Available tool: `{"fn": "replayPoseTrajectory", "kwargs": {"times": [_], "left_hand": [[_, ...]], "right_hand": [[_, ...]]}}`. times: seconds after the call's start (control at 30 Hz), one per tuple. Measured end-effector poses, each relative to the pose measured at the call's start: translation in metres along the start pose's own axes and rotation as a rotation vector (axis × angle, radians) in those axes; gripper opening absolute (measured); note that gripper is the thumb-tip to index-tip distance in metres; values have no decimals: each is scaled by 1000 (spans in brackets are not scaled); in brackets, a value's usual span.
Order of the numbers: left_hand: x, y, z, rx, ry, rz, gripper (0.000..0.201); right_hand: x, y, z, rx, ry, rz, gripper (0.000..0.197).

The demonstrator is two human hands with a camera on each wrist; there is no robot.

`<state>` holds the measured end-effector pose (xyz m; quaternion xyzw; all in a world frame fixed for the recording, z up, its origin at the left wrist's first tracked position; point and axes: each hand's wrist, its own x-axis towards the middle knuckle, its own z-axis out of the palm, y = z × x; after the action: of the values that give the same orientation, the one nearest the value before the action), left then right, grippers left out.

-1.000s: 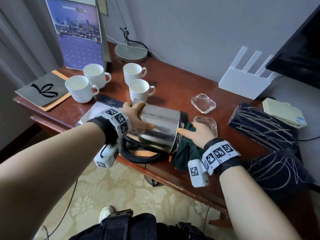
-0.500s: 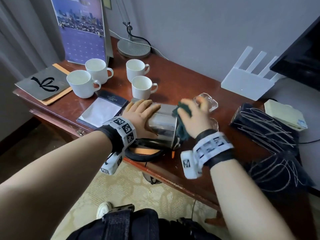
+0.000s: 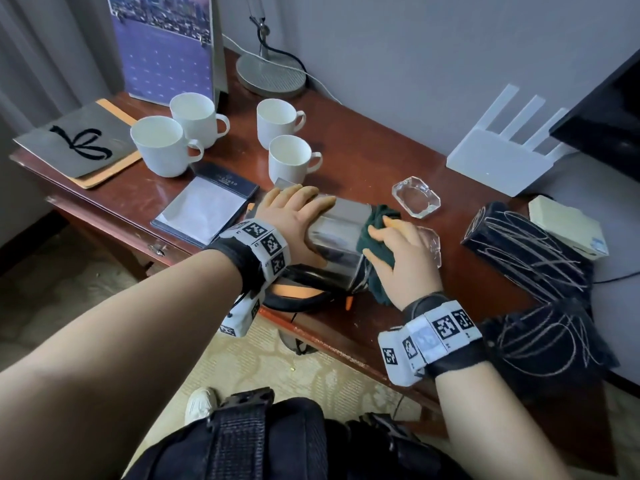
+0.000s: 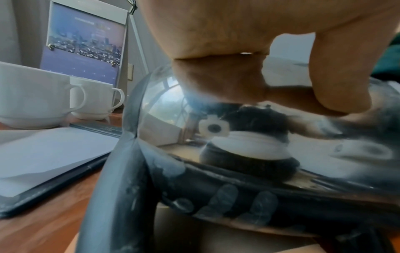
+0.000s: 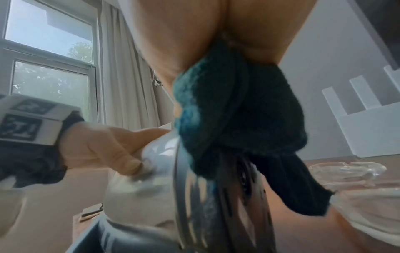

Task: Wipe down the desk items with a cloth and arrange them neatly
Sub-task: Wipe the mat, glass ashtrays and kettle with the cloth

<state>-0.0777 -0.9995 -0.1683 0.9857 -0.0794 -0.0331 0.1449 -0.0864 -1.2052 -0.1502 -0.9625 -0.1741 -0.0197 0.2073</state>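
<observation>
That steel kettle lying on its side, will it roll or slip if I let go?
Probably rolls: the kettle lies on its round side, steadied by the left hand. Its polished, mirror-like steel looks slippery. The black handle might check the roll.

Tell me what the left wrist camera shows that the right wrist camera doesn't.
Only the left wrist view shows two white cups, the calendar and the notepad. Only the right wrist view shows the green cloth held in the right hand, the window, the router and a glass ashtray. Both show the left hand pressing on the steel kettle.
</observation>
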Motion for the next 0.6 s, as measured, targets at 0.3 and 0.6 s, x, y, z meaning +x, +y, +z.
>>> {"fn": "replayPoseTrajectory", "kwargs": {"times": [0.3,0.6], "left_hand": [[-2,-1,1,-13,8,-26,100],[10,3,-3,11,-29,-78,95]], "right_hand": [[38,-10,-44,-171,-11,-34,20],[52,-11,-7,-39,-169,133,36]]}}
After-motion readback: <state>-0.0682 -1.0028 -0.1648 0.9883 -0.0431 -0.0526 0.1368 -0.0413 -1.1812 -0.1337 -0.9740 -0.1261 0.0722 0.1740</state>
